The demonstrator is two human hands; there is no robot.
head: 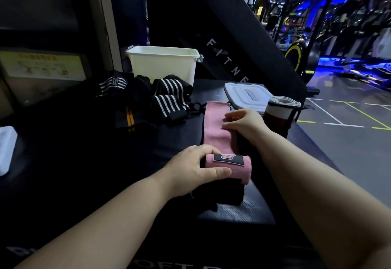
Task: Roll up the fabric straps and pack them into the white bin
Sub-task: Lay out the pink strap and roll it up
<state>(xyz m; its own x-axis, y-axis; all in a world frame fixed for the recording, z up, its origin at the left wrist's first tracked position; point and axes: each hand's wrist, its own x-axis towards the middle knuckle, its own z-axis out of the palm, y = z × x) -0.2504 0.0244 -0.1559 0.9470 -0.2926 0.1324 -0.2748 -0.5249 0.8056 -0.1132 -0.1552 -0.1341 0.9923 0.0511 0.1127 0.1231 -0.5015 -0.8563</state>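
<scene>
In the lower middle of the frame we see the left hand (196,169). It grips the rolled near end of a pink fabric strap (215,133): the thumb lies across the front of the roll and the fingers curl around its left end. A black label sits on top of the roll.

The unrolled part of the strap runs flat up the frame, away from us. The right hand (243,124) lies on its right edge, near the middle of the frame. Its fingers touch the cloth, but we cannot tell if they pinch it or only press it.

All this rests on a black padded surface (243,209).

A little farther, at the right edge of this surface, a rolled strap in red, white and black (279,116) stands upright. Beside it lies a grey plastic lid (247,97).

To the left of the middle there is a loose pile of black straps with white stripes (169,97), and one black strap with orange stripes (129,118).

Behind the pile stands the white plastic bin (163,63), open on top.

In the upper right of the frame is a dim gym room with exercise machines (300,57) and blue light.
</scene>
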